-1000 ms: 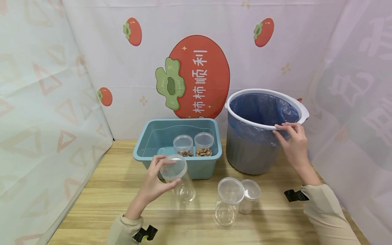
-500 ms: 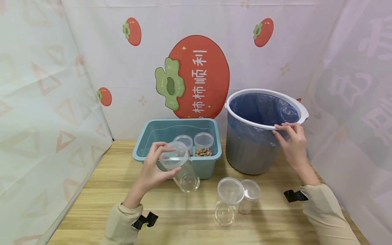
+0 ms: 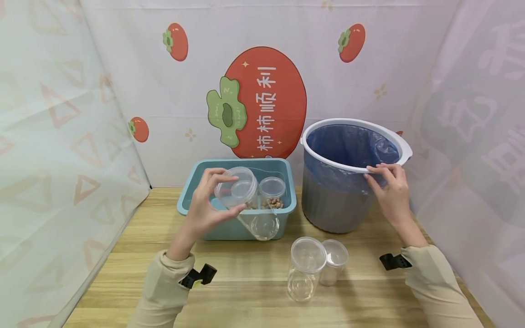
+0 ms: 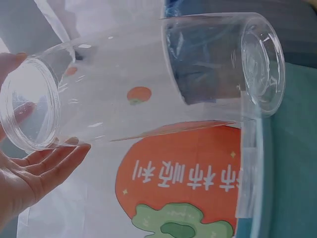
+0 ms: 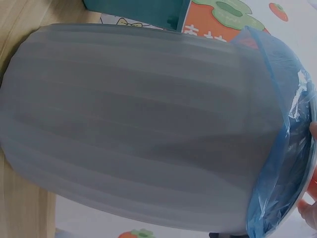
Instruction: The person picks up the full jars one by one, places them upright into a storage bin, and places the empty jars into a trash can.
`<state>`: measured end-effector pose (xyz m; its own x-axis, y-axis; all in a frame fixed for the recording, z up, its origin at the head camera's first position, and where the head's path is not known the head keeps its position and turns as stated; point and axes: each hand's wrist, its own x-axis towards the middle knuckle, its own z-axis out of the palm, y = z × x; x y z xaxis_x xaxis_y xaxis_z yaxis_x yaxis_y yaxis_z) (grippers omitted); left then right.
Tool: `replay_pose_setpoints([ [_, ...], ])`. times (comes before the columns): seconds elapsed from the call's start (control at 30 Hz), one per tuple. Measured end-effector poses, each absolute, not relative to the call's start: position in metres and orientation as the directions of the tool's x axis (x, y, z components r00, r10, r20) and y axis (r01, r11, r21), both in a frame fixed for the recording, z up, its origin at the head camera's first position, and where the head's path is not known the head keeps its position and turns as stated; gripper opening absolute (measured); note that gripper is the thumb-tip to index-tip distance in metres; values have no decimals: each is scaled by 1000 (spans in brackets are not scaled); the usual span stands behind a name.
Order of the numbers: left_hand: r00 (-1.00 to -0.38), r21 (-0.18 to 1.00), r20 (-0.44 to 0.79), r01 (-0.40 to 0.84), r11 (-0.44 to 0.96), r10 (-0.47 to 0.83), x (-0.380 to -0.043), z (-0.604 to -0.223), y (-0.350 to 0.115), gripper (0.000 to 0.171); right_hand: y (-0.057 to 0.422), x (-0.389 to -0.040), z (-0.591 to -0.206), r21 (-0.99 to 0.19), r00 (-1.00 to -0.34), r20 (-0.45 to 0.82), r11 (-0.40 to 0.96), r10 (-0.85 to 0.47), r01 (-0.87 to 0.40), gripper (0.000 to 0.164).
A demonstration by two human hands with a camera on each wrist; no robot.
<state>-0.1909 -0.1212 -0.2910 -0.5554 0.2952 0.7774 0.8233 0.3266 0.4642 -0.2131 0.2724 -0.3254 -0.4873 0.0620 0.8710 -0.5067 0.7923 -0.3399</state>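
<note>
My left hand (image 3: 207, 200) grips a tall clear plastic jar (image 4: 133, 84) round its lid. Nothing shows inside this jar, which is tilted and overlaps the front wall of the teal bin (image 3: 186, 193) in the head view. In the bin stand two lidded jars (image 3: 272, 189) holding brown nut-like pieces; the held jar partly hides one of them. My right hand (image 3: 391, 189) pinches the white rim of a grey trash can (image 3: 336, 205) lined with a blue bag (image 5: 282, 148), thumb below the rim and fingers over it.
On the wooden table (image 3: 229, 291), a tall clear lidded jar (image 3: 301, 273) stands in front of a smaller one (image 3: 334, 262), right of centre. Printed cloth walls (image 3: 361, 86) enclose the back and both sides.
My left hand has lifted the clear jar off the table and brought it up over the bin's front edge, tilting it further. The right hand stays on the rim.
</note>
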Motion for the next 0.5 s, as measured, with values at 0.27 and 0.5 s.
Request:
replay_pose_setpoints([
  [0.27, -523, 452, 803, 847, 279, 285, -199, -269, -108, 47, 274, -215, -327, -341, -488, 871, 794, 65, -503, 24],
  [0.5, -482, 416, 837, 868, 271, 259, -211, -251, -93, 50, 272, -215, -327, -347, -476, 875, 793, 82, -501, 24],
])
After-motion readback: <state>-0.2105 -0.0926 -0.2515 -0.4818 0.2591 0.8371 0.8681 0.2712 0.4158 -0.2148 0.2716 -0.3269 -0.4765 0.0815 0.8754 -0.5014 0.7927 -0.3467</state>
